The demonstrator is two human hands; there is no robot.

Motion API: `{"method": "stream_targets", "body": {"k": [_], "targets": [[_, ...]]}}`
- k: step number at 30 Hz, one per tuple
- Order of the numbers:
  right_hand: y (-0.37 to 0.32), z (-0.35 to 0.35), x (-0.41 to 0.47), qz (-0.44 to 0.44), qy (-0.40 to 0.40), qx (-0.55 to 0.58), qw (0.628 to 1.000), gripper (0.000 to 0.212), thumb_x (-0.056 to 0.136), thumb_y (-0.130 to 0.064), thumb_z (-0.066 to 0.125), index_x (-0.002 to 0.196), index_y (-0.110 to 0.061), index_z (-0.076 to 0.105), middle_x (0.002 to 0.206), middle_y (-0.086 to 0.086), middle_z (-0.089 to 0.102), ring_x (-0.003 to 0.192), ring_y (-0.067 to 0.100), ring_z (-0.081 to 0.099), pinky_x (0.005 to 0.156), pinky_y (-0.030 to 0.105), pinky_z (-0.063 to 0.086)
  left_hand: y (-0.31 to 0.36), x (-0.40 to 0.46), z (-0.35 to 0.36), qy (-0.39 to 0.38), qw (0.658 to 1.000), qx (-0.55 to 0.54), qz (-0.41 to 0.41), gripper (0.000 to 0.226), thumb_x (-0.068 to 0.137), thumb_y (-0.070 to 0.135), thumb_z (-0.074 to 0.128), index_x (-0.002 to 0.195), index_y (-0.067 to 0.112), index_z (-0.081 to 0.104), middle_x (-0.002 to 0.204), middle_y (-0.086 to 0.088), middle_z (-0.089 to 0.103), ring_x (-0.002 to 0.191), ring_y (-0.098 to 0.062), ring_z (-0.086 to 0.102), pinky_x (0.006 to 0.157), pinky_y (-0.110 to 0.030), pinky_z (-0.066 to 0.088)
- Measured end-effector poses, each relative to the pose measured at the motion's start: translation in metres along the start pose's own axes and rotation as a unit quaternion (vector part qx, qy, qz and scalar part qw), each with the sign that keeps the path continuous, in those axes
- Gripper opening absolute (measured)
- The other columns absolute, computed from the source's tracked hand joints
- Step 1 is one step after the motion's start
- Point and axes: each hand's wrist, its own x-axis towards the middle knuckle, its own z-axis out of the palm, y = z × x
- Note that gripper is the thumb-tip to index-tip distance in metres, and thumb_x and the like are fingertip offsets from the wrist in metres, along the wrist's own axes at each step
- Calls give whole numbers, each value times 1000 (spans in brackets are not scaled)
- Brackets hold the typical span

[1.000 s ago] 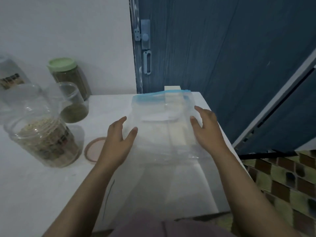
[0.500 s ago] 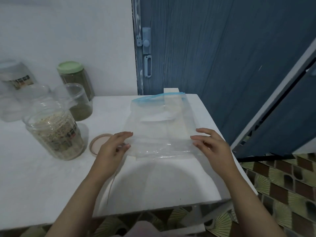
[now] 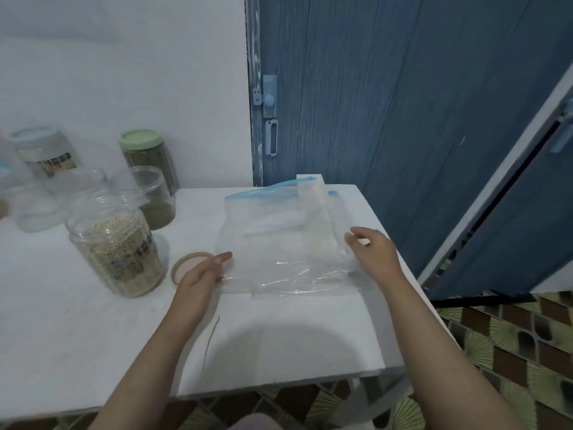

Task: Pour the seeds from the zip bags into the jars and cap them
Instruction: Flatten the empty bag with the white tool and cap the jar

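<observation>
Empty clear zip bag with blue seal [image 3: 288, 243] lies flat on white table [image 3: 279, 346]; left hand [image 3: 201, 280] and right hand [image 3: 376, 254] rest on its edges, fingers relaxed, grasping nothing. Pouring looks done; next, round tan lid [image 3: 186, 265] onto near-left open seed-filled glass jar [image 3: 116, 246].

White flat worktop [image 3: 93, 352], matte, front edge thin like a painted board. Behind it on the left a plain pale bluish-white wall [image 3: 124, 72], no marks. To the right of the wall a blue wood-grain door [image 3: 403, 103] with a light blue latch plate and knob [image 3: 269, 96] and a pale handle loop [image 3: 271, 141] below it, both on the door's left edge. Far right, a second blue panel with white frame [image 3: 511, 193] leaning diagonally. Floor [image 3: 511, 336] is patterned tile: brown blocks and green fan shapes. Light is soft, dim, cool-toned.
</observation>
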Motion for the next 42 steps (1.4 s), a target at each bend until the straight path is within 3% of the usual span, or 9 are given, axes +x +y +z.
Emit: {"method": "stream_targets", "body": {"k": [3,6,10,13,17,21,28,34,42], "targets": [[-2,12,6,64,-71,-101,990,33,92,-39,63,64,-29,48,67,-8,45,72,19,45,68,34,36,0,3,3,38,997,45,40,28,100,3,52,122,13,67,122,3,63,114,-10,56,103,-19,41],[1,19,9,70,-44,-112,990,49,86,-17,61,59,-22,20,56,-3,20,57,18,22,57,33,15,4,3,7,48,995,74,54,34,95,-4,56,125,9,65,135,-1,51,127,-9,44,91,-1,33],[-7,17,9,58,22,-50,997,44,87,-12,53,60,-22,20,58,0,19,62,20,20,59,35,14,3,8,5,55,997,43,20,32,92,2,64,111,28,68,120,-10,61,106,-18,57,98,-32,46],[-8,7,13,99,64,98,988,43,91,-19,57,54,-5,41,59,3,31,65,20,33,61,31,27,6,11,5,41,999,-18,-20,31,92,3,65,113,27,67,117,-16,66,93,-15,60,88,-30,48],[-11,-14,14,67,114,186,974,29,96,-24,58,106,1,69,78,1,56,73,19,47,72,31,43,11,16,18,31,998,-35,-47,36,91,4,66,118,28,66,104,-5,64,86,-15,58,78,-22,47],[-24,-26,15,-175,226,0,958,31,101,-11,53,129,-11,66,123,2,63,109,19,57,97,32,47,12,25,37,26,997,-28,-72,48,91,4,64,134,24,58,86,-9,61,67,-13,53,80,-28,46],[-36,-38,14,-332,292,-84,893,34,100,-12,55,133,-12,63,133,9,60,115,29,54,93,30,47,18,24,68,-10,997,31,-64,53,93,4,60,144,17,49,119,-13,64,92,-19,60,87,-24,43],[-38,-36,-10,-355,304,-19,884,31,101,-6,53,129,-9,65,127,8,63,113,27,59,96,40,52,10,20,74,-18,990,135,-32,45,96,6,57,140,14,54,158,0,34,128,-22,52,104,-25,36],[-52,-37,-5,-413,332,-68,845,35,100,-8,53,134,-8,62,128,14,59,112,34,53,92,37,49,3,16,77,30,987,159,-24,38,97,0,50,134,5,56,148,-4,38,128,-18,48,102,-17,32]]}}
